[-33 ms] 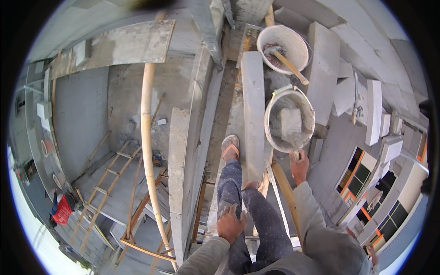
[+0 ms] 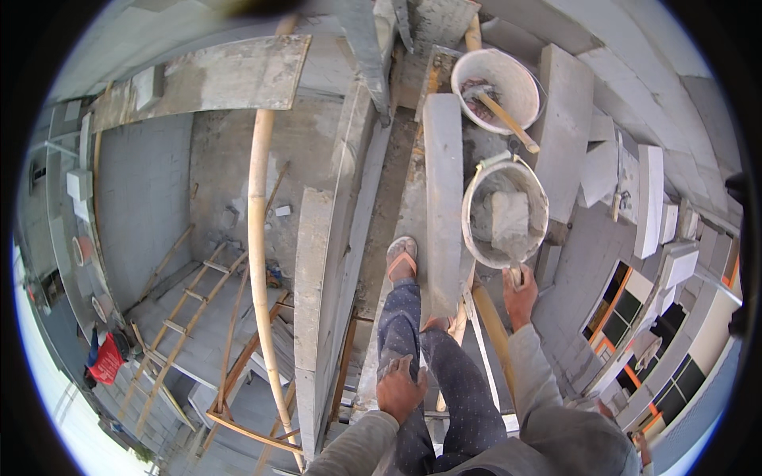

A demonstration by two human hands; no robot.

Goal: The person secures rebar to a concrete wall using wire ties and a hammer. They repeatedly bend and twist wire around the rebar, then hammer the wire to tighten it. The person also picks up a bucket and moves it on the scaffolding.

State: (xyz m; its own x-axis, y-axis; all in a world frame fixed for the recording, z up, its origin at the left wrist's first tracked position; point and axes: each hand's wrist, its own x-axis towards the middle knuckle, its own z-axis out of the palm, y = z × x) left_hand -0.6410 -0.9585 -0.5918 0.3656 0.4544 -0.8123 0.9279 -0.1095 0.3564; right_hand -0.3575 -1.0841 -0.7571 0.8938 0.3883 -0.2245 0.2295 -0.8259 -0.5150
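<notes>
My right hand (image 2: 520, 297) is closed round the handle of a trowel (image 2: 510, 222), at the near rim of a round mortar bucket (image 2: 467, 218). The trowel's broad blade, coated in grey, lies inside the bucket over wet grey mortar. A yellowish handle is folded against the bucket's far rim. My left hand (image 2: 400, 390) rests on my left leg near the knee, fingers spread over the dark dotted trousers, holding nothing.
Beyond stands a second bucket (image 2: 524, 83) with a wooden-handled tool (image 2: 508, 120) leaning in it. A long pale block (image 2: 442, 198) lies left of the buckets. A bamboo pole (image 2: 258, 198) rises left, above a lower floor with a wooden ladder (image 2: 186, 309). A person in red (image 2: 107, 363) is far left.
The view has shifted a little, so the buckets sit slightly lower and further right. My right hand keeps hold of the trowel in the bucket; my left hand stays on my leg.
</notes>
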